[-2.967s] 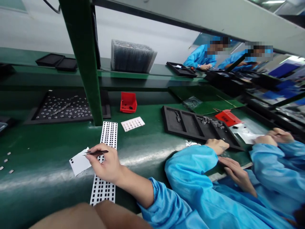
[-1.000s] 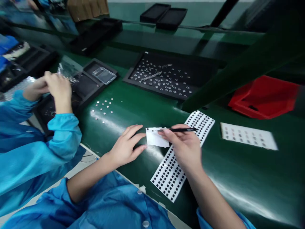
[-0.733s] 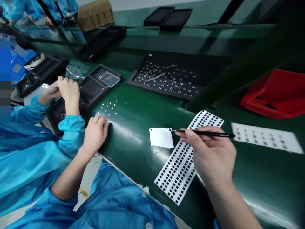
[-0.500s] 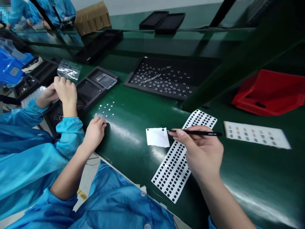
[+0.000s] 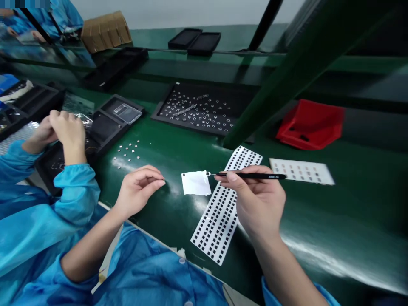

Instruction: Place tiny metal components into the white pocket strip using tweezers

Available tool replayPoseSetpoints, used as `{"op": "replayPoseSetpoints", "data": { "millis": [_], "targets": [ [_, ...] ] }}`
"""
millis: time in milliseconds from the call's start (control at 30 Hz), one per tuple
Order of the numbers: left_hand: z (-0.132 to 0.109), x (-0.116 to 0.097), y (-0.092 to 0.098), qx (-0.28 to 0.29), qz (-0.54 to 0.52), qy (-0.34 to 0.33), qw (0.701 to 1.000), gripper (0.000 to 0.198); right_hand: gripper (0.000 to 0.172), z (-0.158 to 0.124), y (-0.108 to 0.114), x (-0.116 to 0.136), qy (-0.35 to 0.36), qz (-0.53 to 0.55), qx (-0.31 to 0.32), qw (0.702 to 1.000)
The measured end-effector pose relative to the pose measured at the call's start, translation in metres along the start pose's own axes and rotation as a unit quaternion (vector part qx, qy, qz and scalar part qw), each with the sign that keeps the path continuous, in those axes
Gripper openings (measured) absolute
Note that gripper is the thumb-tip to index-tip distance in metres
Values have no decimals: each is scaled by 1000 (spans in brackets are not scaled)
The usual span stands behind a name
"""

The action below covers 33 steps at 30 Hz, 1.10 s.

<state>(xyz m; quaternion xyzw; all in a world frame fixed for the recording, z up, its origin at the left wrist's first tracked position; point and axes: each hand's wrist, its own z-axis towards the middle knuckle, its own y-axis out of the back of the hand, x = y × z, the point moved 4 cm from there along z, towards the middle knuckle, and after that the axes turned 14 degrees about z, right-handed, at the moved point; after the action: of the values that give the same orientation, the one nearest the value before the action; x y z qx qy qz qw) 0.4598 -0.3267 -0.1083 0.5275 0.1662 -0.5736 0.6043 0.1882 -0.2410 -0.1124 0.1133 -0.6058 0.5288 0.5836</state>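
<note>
The person wears a bright blue work smock (image 5: 149, 278) of thin, smooth, slightly shiny cloth, closed down the front with small round buttons (image 5: 182, 261). Its loose sleeves (image 5: 76, 282) end near the elbows, forearms uncovered. The left hand (image 5: 138, 192) and right hand (image 5: 259, 205) are bare

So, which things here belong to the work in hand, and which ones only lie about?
In use: right hand, tweezers, white card, squares sheet, left hand.
Lying about: red bin, ring tray, pale sheet, box.
</note>
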Motion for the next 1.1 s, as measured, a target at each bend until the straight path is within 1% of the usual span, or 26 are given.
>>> {"op": "replayPoseSetpoints", "data": {
  "millis": [67,133,200,267,400,600,667,800,867,967,1100],
  "targets": [
    [5,-21,-12,14,-49,-42,998,14,31,0,2,4,5,3,0,1000],
    [9,-38,-19,29,-65,-88,994,23,29,0,3,6,3,8,-1,1000],
    [11,-50,-23,37,-71,-129,988,28,29,0,4,8,2,19,2,1000],
    [13,-57,-27,47,-81,-156,983,31,28,1,5,10,7,29,6,1000],
    [20,-61,-38,63,-107,-169,978,32,27,1,6,15,19,37,8,999],
    [29,-60,-55,30,-136,-155,978,35,24,2,8,21,29,60,12,998],
    [30,-62,-58,20,-135,-179,974,38,24,3,8,22,32,66,14,997],
    [31,-72,-57,-9,-91,-282,955,39,25,4,9,22,37,66,19,997],
    [30,-76,-55,-22,-82,-311,946,39,25,4,10,20,36,65,18,997],
    [30,-81,-54,-27,-85,-321,943,41,25,5,13,17,31,61,13,998],
    [28,-82,-55,-23,-86,-314,945,43,25,5,14,14,33,54,13,998]
  ]
}}
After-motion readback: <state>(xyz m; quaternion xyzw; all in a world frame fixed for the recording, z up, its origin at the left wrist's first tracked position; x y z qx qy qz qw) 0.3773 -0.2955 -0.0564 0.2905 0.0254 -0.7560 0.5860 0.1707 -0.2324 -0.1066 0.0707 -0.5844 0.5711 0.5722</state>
